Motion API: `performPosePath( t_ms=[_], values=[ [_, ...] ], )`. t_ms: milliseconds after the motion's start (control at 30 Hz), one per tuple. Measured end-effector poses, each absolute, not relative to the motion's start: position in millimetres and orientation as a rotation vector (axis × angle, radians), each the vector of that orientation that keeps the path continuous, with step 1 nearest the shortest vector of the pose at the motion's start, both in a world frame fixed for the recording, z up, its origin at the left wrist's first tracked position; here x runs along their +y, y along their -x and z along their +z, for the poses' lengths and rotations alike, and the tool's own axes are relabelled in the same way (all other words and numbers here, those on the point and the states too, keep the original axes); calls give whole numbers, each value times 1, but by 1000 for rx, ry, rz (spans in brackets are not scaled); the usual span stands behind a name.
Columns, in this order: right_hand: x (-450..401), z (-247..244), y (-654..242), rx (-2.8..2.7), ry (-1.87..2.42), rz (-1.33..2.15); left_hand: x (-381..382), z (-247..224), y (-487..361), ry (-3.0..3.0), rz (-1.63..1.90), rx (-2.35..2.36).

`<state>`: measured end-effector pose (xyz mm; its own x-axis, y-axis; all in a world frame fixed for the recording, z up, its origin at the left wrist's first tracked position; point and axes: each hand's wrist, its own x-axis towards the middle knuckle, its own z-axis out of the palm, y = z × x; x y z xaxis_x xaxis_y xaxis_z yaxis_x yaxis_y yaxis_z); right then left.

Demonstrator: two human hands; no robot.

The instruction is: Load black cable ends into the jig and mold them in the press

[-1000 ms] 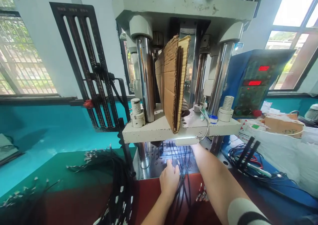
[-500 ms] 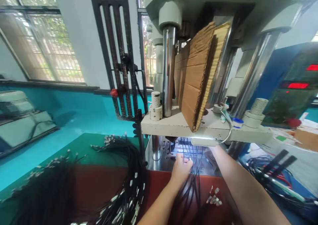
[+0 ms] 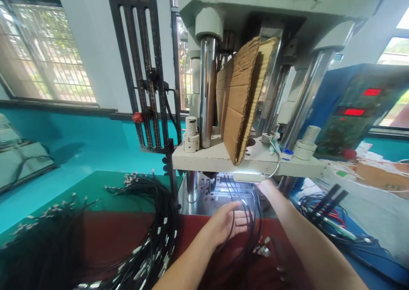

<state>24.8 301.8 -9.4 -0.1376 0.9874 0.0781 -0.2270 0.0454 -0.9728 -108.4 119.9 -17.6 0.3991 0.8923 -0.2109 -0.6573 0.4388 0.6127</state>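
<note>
Several thin black cables point(image 3: 255, 215) run from the lit mould point(image 3: 223, 187) under the press plate down towards the red mat. My left hand point(image 3: 225, 224) is below the mould, palm turned up and fingers stretched out. One cable crosses its palm and the others hang by its fingertips. My right hand point(image 3: 266, 188) reaches in at the right side of the mould, just below the white lamp point(image 3: 249, 177). Its fingers are mostly hidden there, so what they touch cannot be made out.
Bundled black cables with metal ends point(image 3: 159, 239) lie to the left. Small metal connectors point(image 3: 262, 249) are on the red mat point(image 3: 194, 230). Cardboard point(image 3: 236, 106) stands on the press plate point(image 3: 204, 160) between steel columns. Coiled cables point(image 3: 316, 209) lie at right, near a blue control box point(image 3: 329, 98).
My left hand has come down nearer to me and its fingers have opened from a pinch near the cables. The right hand stays at the mould. The whole view has shifted.
</note>
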Motion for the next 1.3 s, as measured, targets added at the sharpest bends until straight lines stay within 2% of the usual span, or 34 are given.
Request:
performPosePath(
  t_ms=[133,300,600,900,1133,1200,1300],
  values=[
    [285,-13,-36,-1098,994,1391,120,-13,104,-477,971,562],
    [245,3,-49,-1099,960,1389,125,-4,76,-449,1134,496],
    [201,16,-75,-1140,960,1373,106,-1,19,-365,1190,387],
    [176,0,-135,-977,965,1325,58,-3,-4,-496,1044,530],
    [148,-9,-188,-889,961,1183,15,-4,-19,-923,651,590],
    [142,-13,-206,-843,997,1118,7,7,-15,-1030,696,605],
    [128,-21,-233,-806,1067,1078,11,30,8,-1113,999,630]
  ],
)
